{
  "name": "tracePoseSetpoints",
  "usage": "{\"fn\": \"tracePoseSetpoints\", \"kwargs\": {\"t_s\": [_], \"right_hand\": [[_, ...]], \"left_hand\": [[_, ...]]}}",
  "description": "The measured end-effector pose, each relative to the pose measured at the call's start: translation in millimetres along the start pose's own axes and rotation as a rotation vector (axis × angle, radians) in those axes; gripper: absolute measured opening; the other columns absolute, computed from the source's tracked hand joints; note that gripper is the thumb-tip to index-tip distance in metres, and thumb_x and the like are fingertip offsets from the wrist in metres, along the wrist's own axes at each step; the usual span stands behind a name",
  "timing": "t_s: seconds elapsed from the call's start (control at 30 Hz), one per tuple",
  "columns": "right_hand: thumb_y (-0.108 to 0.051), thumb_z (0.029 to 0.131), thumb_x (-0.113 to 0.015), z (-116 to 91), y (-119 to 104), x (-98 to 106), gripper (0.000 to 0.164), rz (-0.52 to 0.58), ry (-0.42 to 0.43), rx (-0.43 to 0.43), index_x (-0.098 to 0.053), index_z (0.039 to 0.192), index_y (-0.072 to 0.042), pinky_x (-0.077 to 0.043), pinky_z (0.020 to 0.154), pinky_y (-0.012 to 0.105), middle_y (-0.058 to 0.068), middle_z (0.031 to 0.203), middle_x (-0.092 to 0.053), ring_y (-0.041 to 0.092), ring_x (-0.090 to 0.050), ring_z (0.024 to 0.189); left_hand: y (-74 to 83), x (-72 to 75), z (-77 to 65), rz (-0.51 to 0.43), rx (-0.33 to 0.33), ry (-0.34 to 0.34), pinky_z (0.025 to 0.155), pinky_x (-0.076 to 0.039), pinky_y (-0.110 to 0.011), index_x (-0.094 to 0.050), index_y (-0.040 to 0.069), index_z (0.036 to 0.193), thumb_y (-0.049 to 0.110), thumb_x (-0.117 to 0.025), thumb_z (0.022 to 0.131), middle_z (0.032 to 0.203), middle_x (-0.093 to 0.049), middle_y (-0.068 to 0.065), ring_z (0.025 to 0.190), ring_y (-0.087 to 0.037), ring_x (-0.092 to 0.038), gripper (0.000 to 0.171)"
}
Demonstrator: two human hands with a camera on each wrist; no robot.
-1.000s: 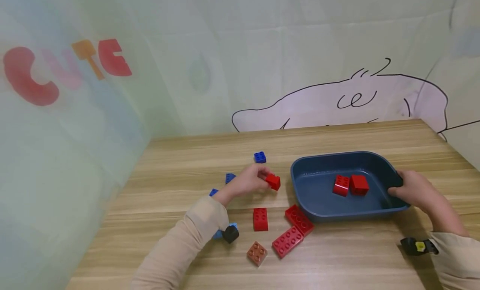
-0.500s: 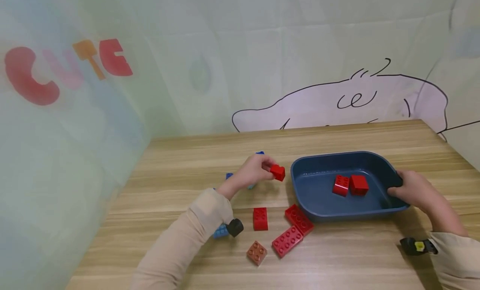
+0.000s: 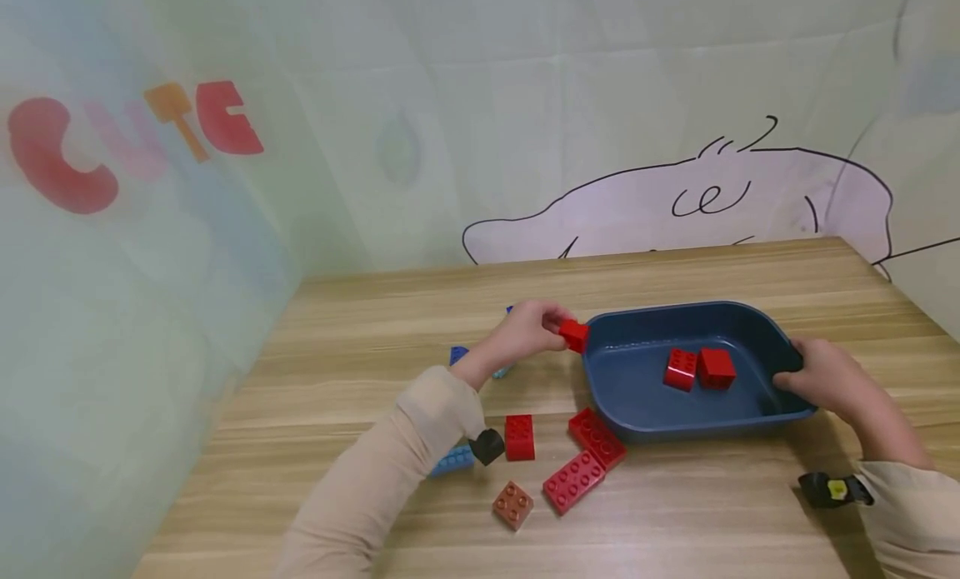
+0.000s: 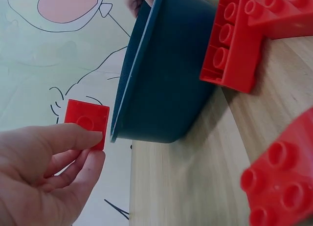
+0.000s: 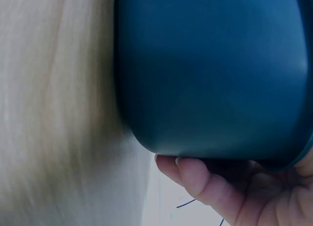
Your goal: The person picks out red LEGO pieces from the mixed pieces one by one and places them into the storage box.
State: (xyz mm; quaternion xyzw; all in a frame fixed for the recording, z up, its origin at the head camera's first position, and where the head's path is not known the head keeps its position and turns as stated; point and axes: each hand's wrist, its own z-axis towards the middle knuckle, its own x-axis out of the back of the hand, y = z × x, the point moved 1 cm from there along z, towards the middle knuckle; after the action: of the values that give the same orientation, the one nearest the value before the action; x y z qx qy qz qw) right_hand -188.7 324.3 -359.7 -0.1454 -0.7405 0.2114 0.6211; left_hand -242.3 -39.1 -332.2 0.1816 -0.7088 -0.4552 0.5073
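- The red block [image 3: 574,336] looks light, stiff and smooth, probably hard to damage; its flat opposite sides seem the surest hold.
- It sits at the left rim of the tray [image 3: 626,400]; whether they touch, I cannot tell.
- The left hand [image 3: 528,329] pinches the block, thumb and fingers close together.
- The right hand [image 3: 832,379] grips the tray's right end, thumb inside, fingers outside.

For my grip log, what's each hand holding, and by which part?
The left hand pinches a red block by its palm-side end; the right hand grips the blue tray by its right end.
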Motion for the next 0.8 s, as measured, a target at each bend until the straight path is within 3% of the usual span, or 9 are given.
{"fn": "tracePoseSetpoints", "kwargs": {"t_s": [0.47,0.8], "right_hand": [[-0.006,0.076,-0.064,-1,0,0,0.045,-0.019,0.026,0.018,-0.047,0.105,0.025,-0.047,0.068,0.050,0.031,0.088,-0.060,0.034,-0.056,0.075],[-0.006,0.075,-0.065,0,1,0,0.044,-0.022,0.033,0.019,-0.049,0.103,0.023,-0.048,0.066,0.047,0.028,0.085,-0.060,0.032,-0.056,0.073]], "left_hand": [[14.8,-9.8,14.1,-0.027,-0.079,-0.022,0.069,-0.050,-0.020,-0.062,-0.005,0.106,-0.008,-0.065,0.080,0.095,-0.063,-0.013,0.080,-0.016,-0.056,0.026],[16.4,-19.4,22.1,0.023,-0.108,-0.061,0.069,-0.050,-0.019,-0.063,-0.003,0.104,-0.007,-0.066,0.080,0.094,-0.063,-0.011,0.079,-0.016,-0.057,0.025]]}}
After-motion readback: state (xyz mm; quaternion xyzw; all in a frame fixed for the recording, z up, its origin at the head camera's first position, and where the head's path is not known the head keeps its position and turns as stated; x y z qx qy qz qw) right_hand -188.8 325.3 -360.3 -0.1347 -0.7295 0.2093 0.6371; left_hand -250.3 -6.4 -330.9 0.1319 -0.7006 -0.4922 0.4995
